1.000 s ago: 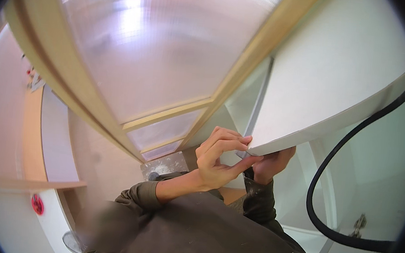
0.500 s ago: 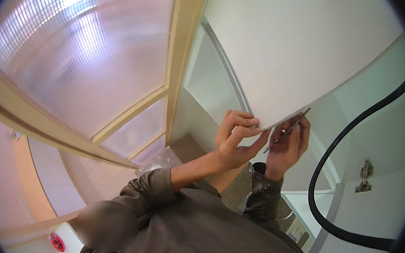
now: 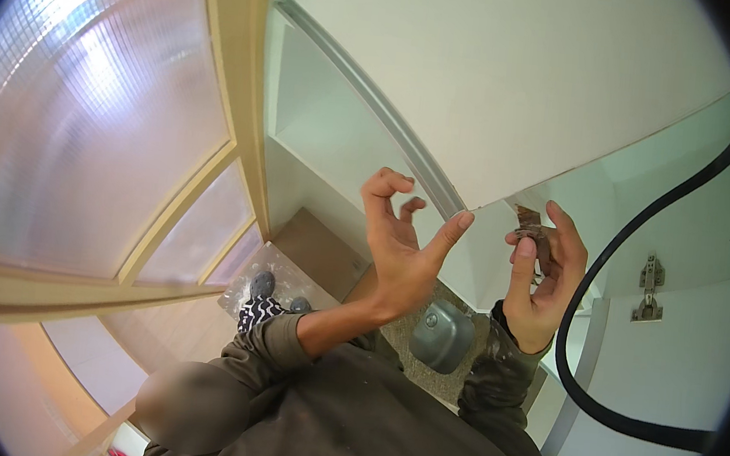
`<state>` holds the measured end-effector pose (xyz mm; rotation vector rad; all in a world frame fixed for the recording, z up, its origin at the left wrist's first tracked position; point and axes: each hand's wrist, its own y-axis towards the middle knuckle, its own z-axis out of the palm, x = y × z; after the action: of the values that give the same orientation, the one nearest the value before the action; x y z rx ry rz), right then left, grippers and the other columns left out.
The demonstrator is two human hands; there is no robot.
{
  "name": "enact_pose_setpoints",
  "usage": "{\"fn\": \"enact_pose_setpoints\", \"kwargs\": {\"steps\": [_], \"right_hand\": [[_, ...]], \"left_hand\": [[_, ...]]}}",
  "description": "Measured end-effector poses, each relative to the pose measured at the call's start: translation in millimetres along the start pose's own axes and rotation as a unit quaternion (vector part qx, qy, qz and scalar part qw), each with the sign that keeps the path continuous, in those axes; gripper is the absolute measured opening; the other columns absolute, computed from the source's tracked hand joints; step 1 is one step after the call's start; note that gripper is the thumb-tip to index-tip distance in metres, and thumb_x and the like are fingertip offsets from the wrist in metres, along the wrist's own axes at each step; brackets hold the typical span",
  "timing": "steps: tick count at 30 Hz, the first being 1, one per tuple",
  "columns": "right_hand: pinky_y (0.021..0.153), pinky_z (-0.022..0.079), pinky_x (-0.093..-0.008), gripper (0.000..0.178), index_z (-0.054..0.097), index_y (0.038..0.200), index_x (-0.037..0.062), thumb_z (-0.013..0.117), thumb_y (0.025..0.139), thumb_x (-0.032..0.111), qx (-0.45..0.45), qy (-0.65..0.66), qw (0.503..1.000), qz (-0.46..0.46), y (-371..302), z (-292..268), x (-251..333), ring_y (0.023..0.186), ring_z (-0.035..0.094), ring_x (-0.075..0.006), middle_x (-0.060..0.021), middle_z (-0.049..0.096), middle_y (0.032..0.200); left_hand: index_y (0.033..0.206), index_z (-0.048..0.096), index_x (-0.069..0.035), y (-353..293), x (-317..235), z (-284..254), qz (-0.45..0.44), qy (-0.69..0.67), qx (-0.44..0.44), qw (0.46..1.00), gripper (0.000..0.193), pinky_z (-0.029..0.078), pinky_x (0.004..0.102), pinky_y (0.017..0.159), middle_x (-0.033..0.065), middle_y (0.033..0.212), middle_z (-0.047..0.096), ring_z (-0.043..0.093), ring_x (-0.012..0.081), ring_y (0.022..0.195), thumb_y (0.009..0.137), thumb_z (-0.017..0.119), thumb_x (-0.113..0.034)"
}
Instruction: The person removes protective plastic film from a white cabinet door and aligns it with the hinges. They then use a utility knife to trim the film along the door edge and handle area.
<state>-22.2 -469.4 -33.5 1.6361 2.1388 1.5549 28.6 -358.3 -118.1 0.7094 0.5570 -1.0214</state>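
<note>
My left hand [image 3: 406, 254] is raised below the corner of a large white cabinet panel [image 3: 519, 85], fingers curled but apart, holding nothing. Its thumb tip is close to that corner, where a grey metal edge strip [image 3: 385, 111] ends; whether they touch I cannot tell. To the right of the corner, my right hand [image 3: 546, 285] pinches a small, flat, brownish-grey piece [image 3: 533, 231] between thumb and fingers. The piece looks worn or smeared, and part of it is hidden by the fingers.
A black hose [image 3: 583, 293] curves down the right side, near my right hand. Behind it, a metal hinge [image 3: 651, 291] is fixed to a white surface. Ribbed glass in a wooden frame [image 3: 243, 84] stands at left. Below are a small steel sink [image 3: 442, 337] and a grey shoe [image 3: 263, 284].
My left hand has come off the panel's corner and opened. My right hand has moved right and slightly down, away from the panel edge, with the flat piece turned. The view has shifted too.
</note>
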Motion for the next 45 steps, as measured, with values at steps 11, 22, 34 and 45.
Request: {"fn": "enact_pose_setpoints", "kwargs": {"steps": [11,22,34,45], "right_hand": [[0.064,0.053,-0.0295,0.035,0.067,0.123,-0.0015,0.065,0.089,-0.01,0.09,-0.245,0.965,-0.04,28.3,-20.8,9.0,0.068,0.069,-0.0204,-0.0136,0.069,0.08],[0.066,0.056,-0.03,0.035,0.068,0.118,-0.0055,0.064,0.086,-0.017,0.084,-0.333,0.935,-0.086,30.9,0.0,13.2,0.072,0.071,-0.022,-0.0168,0.072,0.087],[0.063,0.055,-0.0281,0.041,0.068,0.123,-0.0046,0.064,0.084,-0.019,0.089,-0.341,0.931,-0.094,26.4,0.5,3.4,0.072,0.069,-0.0217,-0.0186,0.071,0.088],[0.05,0.05,-0.027,0.05,0.075,0.12,0.0068,0.069,0.075,-0.014,0.07,-0.354,0.925,-0.12,28.0,0.9,-2.6,0.06,0.066,-0.0173,-0.0132,0.072,0.083]], "left_hand": [[0.125,0.053,0.001,37.9,4.5,19.4,-0.363,-0.231,0.181,0.884,0.045,0.051,0.0344,0.098,0.0103,0.119,0.062,0.061,0.0184,0.114,0.086,0.076,0.006],[0.11,0.059,0.001,61.2,8.5,4.5,-0.395,-0.26,0.237,0.849,0.032,0.054,0.0343,0.094,0.0097,0.109,0.067,0.066,0.017,0.102,0.085,0.075,0.01],[0.1,0.058,0.0,68.6,6.9,11.6,-0.397,-0.234,0.259,0.849,0.035,0.053,0.0319,0.084,0.0075,0.103,0.069,0.066,0.0151,0.095,0.077,0.082,0.01],[0.1,0.059,-0.002,62.6,7.3,20.6,-0.371,-0.209,0.251,0.869,0.043,0.048,0.0296,0.074,0.0048,0.095,0.072,0.068,0.0133,0.089,0.07,0.091,0.0]]}}
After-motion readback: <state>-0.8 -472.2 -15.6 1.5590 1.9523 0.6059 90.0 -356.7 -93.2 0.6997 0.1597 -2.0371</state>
